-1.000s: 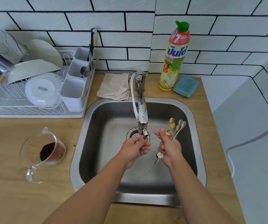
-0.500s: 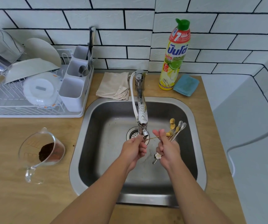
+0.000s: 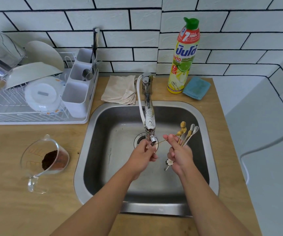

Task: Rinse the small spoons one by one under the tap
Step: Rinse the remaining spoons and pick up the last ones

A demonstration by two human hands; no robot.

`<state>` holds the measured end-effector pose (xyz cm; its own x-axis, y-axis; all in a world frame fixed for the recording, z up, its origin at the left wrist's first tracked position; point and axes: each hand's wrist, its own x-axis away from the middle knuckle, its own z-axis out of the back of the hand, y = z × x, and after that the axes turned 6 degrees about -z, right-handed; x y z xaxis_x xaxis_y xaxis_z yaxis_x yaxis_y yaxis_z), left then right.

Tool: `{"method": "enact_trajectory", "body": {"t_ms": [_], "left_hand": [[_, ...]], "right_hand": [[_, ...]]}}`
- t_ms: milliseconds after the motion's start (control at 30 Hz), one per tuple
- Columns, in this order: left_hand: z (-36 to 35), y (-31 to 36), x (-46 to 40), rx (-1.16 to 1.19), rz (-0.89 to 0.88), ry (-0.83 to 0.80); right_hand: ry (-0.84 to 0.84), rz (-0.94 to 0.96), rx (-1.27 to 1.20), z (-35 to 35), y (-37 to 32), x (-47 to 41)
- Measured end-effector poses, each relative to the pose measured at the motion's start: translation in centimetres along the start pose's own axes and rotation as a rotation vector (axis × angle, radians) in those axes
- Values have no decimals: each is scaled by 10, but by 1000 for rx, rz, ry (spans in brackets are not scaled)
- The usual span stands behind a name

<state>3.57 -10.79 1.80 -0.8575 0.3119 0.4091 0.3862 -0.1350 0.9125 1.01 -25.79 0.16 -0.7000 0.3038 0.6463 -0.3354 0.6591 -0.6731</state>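
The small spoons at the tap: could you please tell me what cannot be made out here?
Head view:
- Bowl of the thin gold spoon under the chrome tap: hidden by the left hand.
- Running water: too faint to see.
- Bundle of small gold and silver spoons: count unclear, overlapping; handles hidden inside the right hand.

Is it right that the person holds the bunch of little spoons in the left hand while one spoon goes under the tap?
Not quite. In the head view the bunch of little spoons sits in the right hand, not the left. The left hand holds one gold spoon by the tap spout, over the sink.
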Motion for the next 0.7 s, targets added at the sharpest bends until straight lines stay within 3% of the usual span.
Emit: {"method": "enact_trajectory", "body": {"t_ms": [67,167,300,533,700], "left_hand": [[2,0,-3,-292,-108,61],[2,0,-11,-439,-98,144],[-2,-2,-10,-156,94,127],[1,-13,-2,421,221,-54],[2,-10,-7,242,310,143]], "right_hand": [[2,-28,-34,-3,2,1],[24,-67,-85,-10,5,3],[75,-102,-97,-11,7,5],[66,-120,-77,-13,11,3],[4,-120,-58,-16,11,4]]}}
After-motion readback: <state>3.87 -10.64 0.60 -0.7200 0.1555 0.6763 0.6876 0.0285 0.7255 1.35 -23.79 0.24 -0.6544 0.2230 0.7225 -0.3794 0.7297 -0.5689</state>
